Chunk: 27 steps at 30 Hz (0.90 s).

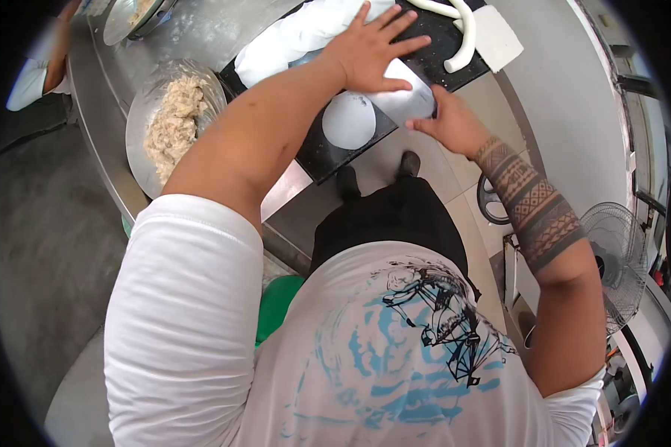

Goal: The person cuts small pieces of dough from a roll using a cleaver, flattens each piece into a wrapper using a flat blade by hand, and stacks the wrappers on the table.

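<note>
My left hand (376, 58) lies palm down with its fingers spread, pressed on or just over a broad flat metal blade (412, 102). At the blade's right end my right hand (458, 125) is closed around it; any handle is hidden in the fist. Below my left wrist, a thin white disc (349, 121), apparently rolled or pressed dough, rests on a black speckled board (320, 154). Behind my left hand stretches a crumpled white cloth or sheet (294, 43). White dough ropes (464, 45) lie at the board's far right.
Left of my arm stands a metal bowl (138, 123) of chunky pale filling (175, 123) on the steel counter (201, 37). A pale square slab (498, 39) is at far right. A standing fan (615, 261) is by my right elbow. Another person's arm (57, 56) shows upper left.
</note>
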### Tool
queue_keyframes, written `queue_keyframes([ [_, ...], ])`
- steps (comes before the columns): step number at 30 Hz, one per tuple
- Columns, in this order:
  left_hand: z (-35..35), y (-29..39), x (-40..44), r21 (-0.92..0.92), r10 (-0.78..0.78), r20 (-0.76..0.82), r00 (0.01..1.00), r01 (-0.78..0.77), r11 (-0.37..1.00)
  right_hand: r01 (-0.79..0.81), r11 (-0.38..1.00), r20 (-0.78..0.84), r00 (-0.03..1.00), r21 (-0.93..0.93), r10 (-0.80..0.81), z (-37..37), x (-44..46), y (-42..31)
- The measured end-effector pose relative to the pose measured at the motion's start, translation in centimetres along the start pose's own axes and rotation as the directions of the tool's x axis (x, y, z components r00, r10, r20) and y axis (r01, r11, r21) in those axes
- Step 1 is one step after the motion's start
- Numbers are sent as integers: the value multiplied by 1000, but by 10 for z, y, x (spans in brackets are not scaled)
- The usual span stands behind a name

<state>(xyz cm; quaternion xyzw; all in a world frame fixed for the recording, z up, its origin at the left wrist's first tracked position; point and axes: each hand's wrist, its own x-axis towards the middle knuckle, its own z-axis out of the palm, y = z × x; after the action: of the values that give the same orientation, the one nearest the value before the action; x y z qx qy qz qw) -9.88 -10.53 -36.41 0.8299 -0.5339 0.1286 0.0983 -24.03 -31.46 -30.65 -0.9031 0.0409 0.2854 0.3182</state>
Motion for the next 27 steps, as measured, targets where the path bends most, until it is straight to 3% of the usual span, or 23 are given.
queue_keyframes([
  [4, -26, 12, -25, -101, 86, 83, 993, -77, 992, 179, 966, -98, 982, 185, -164, 53, -20, 16],
  [5, -18, 24, -48, -223, 91, 59, 994, -76, 972, 230, 940, -105, 972, 253, -210, 79, -37, 21],
  [6, -14, 42, -65, -179, 73, 239, 968, -30, 983, 279, 906, -116, 960, 320, -254, 95, -49, 23],
  [9, -11, 59, -31, -203, 140, 178, 974, -102, 974, 91, 914, -119, 992, 395, -48, 97, -61, 44],
  [12, 5, 35, -1, -105, 73, 86, 994, -64, 992, 52, 989, -39, 998, 136, -48, 39, -31, 42],
  [14, 8, 18, 4, -20, 13, 44, 999, -12, 1000, 128, 990, -86, 989, 65, -122, 16, -3, 41],
  [15, -3, 16, 9, 125, 11, -16, 1000, -9, 992, 164, 986, -105, 981, 29, -160, 7, 0, 35],
  [18, -14, 4, 16, -143, -56, -48, 997, 49, 989, 95, 995, -153, 984, -9, -95, -3, -5, 20],
  [19, -22, 4, 14, -115, -58, -87, 995, 48, 992, 81, 995, -144, 987, 62, -72, 4, -14, 22],
  [21, -39, 5, 9, -157, -274, 148, 950, 296, 942, 51, 977, -129, 991, 205, -24, 33, -42, 43],
  [22, -48, 8, 6, -154, -367, 264, 892, 415, 897, 118, 964, -158, 984, 239, -82, 58, -57, 65],
  [23, -50, 15, -5, -318, -386, 328, 862, 486, 814, 191, 944, -192, 971, 270, -142, 76, -73, 80],
  [24, -48, 19, -17, -362, -346, 476, 809, 539, 761, 167, 961, -129, 982, 221, -141, 78, -96, 79],
  [25, -61, 26, -20, -318, -217, 704, 676, 574, 755, 145, 975, -67, 989, 170, -135, 77, -116, 76],
  [26, -85, 42, -18, -212, -226, 863, 452, 730, 649, 90, 987, 27, 995, 135, -94, 70, -129, 71],
  [27, -64, 45, -40, -228, -308, 703, 642, 613, 757, 36, 995, 117, 992, 93, -47, 59, -140, 66],
])
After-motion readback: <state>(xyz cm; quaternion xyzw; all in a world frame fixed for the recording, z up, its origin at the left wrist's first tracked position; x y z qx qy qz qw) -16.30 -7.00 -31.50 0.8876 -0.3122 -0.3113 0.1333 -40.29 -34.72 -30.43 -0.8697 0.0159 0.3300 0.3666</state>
